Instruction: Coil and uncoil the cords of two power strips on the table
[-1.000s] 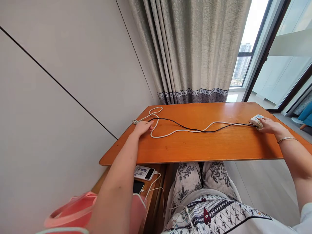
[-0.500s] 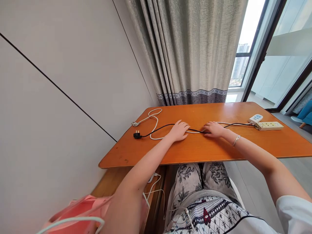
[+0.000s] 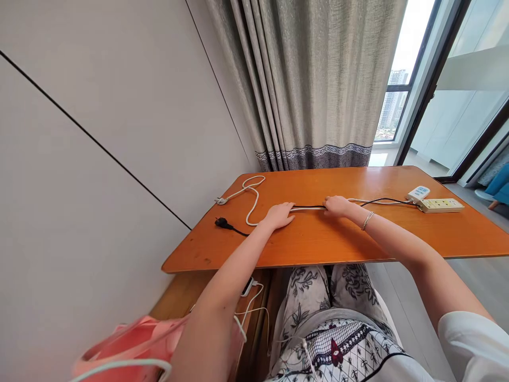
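A black cable point(image 3: 382, 200) and a white cable point(image 3: 251, 201) lie together across the orange wooden table point(image 3: 318, 239). My left hand point(image 3: 280, 215) and my right hand point(image 3: 337, 206) rest palm down near the table's middle, each closed on both cables. The stretch between them point(image 3: 309, 208) runs straight. The black plug point(image 3: 220, 223) lies left of my left hand, and the white plug point(image 3: 220, 200) sits by the left edge. At the far right the cables reach a cream power strip point(image 3: 441, 204) and a small white socket block point(image 3: 418, 192).
A grey wall point(image 3: 99, 159) runs close along the table's left side and a curtain point(image 3: 318, 79) hangs behind it. A pink bag point(image 3: 131, 345) and a lower shelf with a white charging lead point(image 3: 250, 302) are at bottom left. My knees are under the front edge.
Both hands left the cable ends and came to the middle of the table. They drew the two cables straight between them, and the black plug slid a little toward me.
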### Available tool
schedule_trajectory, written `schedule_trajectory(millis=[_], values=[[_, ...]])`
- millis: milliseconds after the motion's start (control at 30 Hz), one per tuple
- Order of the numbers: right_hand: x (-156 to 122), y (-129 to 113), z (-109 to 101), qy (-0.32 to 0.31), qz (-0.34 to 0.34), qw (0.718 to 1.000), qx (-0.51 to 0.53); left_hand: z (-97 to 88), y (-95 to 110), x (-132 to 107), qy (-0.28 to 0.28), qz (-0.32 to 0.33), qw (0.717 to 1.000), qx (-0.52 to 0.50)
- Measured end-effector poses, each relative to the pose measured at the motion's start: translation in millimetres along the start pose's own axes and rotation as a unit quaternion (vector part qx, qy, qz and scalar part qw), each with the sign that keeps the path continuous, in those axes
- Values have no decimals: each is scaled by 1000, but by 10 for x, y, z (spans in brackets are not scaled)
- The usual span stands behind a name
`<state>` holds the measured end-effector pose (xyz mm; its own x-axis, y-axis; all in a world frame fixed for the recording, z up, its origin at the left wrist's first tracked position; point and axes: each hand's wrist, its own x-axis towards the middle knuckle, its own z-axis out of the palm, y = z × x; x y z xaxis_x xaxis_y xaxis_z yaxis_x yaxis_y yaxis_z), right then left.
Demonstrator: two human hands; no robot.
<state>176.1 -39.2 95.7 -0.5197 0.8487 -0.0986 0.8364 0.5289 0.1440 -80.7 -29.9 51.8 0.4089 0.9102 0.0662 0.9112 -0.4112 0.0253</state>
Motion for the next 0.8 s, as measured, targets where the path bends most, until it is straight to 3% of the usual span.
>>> schedule_trajectory(millis=[133,200,333,467,633,800], values=[[-61,89,-312,40,17,999,1,-39,-54,23,63,-50,989,-127],[-80,123,-488,61,27,998,6,-63,-51,73,117,-75,961,-239],[-96,142,-836,149,54,987,35,-138,52,194,201,-86,852,-475],[-86,96,-1143,260,48,960,96,-234,275,301,217,-42,745,-630],[13,-7,-1378,377,13,890,255,-341,587,417,199,60,661,-721],[194,-30,-1514,461,-56,773,433,-482,827,474,192,135,607,-759]])
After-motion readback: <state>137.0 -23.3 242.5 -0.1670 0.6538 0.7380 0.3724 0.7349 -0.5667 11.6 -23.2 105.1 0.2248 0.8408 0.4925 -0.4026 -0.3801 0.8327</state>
